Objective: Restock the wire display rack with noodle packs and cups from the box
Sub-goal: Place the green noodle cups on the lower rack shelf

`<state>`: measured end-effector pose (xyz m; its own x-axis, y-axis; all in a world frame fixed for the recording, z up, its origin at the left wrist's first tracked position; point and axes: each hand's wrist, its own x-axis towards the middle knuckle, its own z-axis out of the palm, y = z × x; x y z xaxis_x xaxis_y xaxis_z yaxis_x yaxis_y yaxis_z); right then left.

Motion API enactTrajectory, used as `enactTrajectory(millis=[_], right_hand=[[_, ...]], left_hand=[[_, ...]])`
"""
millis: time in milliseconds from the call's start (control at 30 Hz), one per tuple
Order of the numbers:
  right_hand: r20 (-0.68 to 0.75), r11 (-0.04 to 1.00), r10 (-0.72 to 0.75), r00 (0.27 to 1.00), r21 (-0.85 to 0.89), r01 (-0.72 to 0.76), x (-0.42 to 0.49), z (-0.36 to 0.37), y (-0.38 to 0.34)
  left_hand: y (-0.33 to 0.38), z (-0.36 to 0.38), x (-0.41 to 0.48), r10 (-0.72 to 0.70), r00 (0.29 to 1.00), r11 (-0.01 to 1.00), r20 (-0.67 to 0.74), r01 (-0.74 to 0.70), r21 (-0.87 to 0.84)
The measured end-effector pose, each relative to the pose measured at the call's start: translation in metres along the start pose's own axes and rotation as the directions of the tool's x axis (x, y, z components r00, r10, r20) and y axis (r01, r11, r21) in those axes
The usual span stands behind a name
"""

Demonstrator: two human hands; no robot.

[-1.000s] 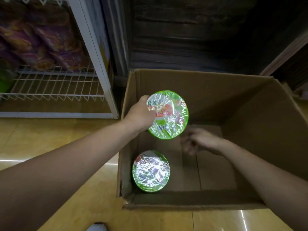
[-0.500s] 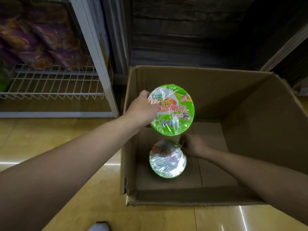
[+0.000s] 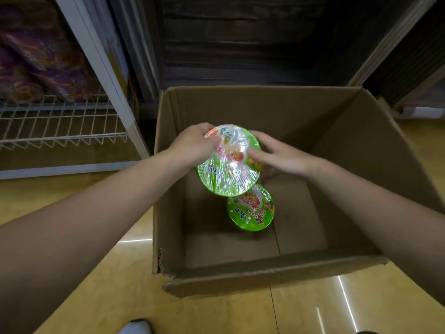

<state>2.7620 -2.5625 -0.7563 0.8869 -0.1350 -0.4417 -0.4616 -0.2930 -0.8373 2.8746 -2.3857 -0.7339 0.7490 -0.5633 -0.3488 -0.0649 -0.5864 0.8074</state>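
Noodle cup (image 3: 228,165) is gripped by the left hand (image 3: 192,148) and steadied by the flat, straight-fingered right hand (image 3: 284,157) above the box (image 3: 265,268), apparently bound for the rack (image 3: 60,138)

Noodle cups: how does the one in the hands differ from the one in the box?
The held cup is in the air and tilted; the lower cup stands on the floor of the box. The left hand grips the held cup and the right hand touches its lid; no hand touches the lower cup. Both have green, film-wrapped lids.
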Motion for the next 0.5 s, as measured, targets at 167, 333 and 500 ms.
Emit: enactTrajectory(millis=[167,333,500], right_hand=[[-0.164,0.991,0.104,0.981,0.104,-0.088,0.004,0.009,0.011],[-0.106,0.888,0.263,0.959,0.416,-0.198,0.001,0.019,0.025],[0.095,0.917,0.291,0.952,0.254,-0.306,0.002,-0.007,0.036]], left_hand=[[-0.009,0.005,0.000,-0.031,0.990,0.990,-0.135,0.012,-0.138],[-0.010,0.019,-0.013,-0.267,0.950,0.883,0.161,0.308,-0.353],[-0.020,0.022,-0.005,-0.227,0.974,0.892,0.000,0.208,-0.402]])
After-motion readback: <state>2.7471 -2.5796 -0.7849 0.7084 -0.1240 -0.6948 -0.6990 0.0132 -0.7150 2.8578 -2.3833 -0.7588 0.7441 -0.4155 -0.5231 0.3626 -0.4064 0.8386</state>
